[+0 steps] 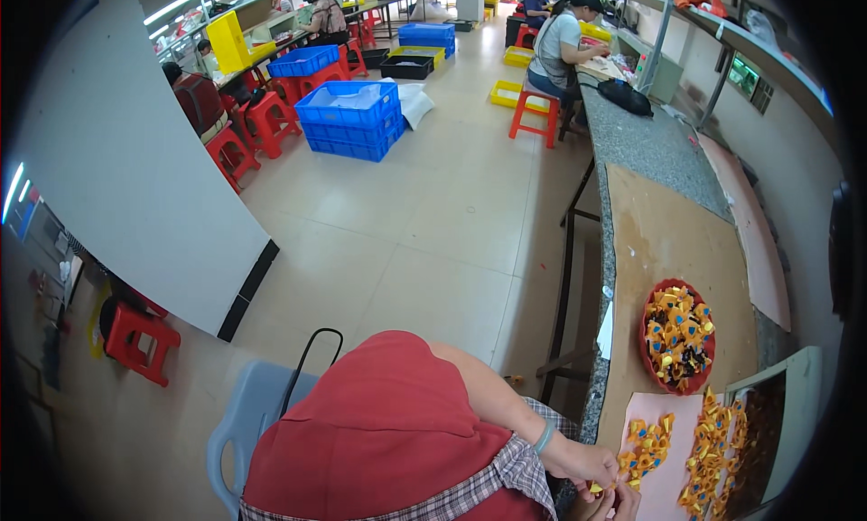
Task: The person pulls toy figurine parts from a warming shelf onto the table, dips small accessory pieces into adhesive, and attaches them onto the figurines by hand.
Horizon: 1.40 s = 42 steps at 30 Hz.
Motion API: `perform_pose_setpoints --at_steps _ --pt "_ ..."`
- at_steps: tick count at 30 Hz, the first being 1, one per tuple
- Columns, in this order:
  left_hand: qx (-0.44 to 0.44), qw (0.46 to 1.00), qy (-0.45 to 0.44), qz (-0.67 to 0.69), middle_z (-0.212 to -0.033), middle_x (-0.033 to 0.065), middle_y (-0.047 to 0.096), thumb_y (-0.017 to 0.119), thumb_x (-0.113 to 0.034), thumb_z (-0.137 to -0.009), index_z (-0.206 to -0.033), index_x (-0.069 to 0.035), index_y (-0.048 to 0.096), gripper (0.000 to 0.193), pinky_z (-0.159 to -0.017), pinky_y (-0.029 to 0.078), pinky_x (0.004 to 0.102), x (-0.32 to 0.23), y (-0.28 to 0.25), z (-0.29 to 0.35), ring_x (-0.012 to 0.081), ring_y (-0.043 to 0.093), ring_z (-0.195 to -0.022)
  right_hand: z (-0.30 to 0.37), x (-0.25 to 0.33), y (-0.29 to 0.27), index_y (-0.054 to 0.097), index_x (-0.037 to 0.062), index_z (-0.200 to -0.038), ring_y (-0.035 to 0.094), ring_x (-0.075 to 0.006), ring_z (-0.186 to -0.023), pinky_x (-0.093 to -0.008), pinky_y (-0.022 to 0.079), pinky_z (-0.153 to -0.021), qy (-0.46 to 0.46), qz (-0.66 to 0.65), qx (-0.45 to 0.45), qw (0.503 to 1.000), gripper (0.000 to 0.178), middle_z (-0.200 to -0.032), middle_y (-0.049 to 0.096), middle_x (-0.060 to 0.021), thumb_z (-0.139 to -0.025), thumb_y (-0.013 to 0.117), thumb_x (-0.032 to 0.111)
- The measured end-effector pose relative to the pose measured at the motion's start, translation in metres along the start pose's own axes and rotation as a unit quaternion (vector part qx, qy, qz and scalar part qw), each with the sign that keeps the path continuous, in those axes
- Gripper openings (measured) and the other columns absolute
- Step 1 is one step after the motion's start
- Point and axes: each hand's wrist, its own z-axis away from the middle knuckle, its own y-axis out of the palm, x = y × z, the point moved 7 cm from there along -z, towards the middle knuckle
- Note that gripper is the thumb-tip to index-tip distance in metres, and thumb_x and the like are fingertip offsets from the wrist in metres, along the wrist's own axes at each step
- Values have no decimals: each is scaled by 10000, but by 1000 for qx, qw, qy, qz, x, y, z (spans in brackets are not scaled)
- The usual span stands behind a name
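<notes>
At the lower right, my left hand, with a pale bangle at its wrist, has its fingers pinched together at the table edge. My right hand is just below it, partly cut off by the picture's lower edge, its fingers closed close to the left hand's. A small orange-and-yellow piece shows at the fingers, mostly hidden. Beside the hands, a pile of similar small orange pieces with blue spots lies on a pink sheet.
A red round basket full of such pieces stands on brown cardboard. More pieces lie near a pale-framed box. A grey-blue chair is behind me. Blue crates, red stools and seated people are farther off.
</notes>
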Motion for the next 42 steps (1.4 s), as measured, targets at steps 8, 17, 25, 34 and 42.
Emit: perform_pose_setpoints --at_steps 8,17,25,34,42 --pt "-37 998 -18 -43 -752 91 628 626 -47 -851 -916 23 663 103 -495 545 265 0 -10 -5 150 628 -580 -6 1 9 678 -30 -1029 630 -335 -834 -398 532 -728 -31 -14 15 999 161 -929 648 -178 -894 638 48" --pt "-36 999 4 -39 -759 94 640 636 -36 -823 -812 22 643 60 -502 562 278 -12 -13 2 156 634 -584 -5 -9 19 679 -27 -990 625 -318 -810 -391 529 -733 35 -30 18 999 140 -915 647 -169 -879 664 56" --pt "-51 998 23 -18 -745 102 634 655 -17 -794 -805 10 625 42 -487 565 277 -13 -17 7 164 644 -572 -7 1 21 679 -27 -964 621 -306 -817 -385 528 -725 18 -39 -17 999 124 -901 645 -164 -871 676 55" --pt "-45 994 76 -58 -772 128 621 634 17 -795 -837 45 606 57 -497 584 324 -29 -9 6 215 656 -623 -13 7 8 674 -33 -950 610 -303 -806 -392 513 -749 -8 -26 -35 999 123 -884 637 -158 -875 675 65" --pt "-64 992 45 -98 -753 147 626 640 10 -790 -844 56 587 89 -478 582 305 -17 -6 -4 218 648 -551 0 2 6 667 -26 -988 612 -309 -829 -395 511 -756 -11 -9 -61 998 148 -910 631 -164 -877 678 71"
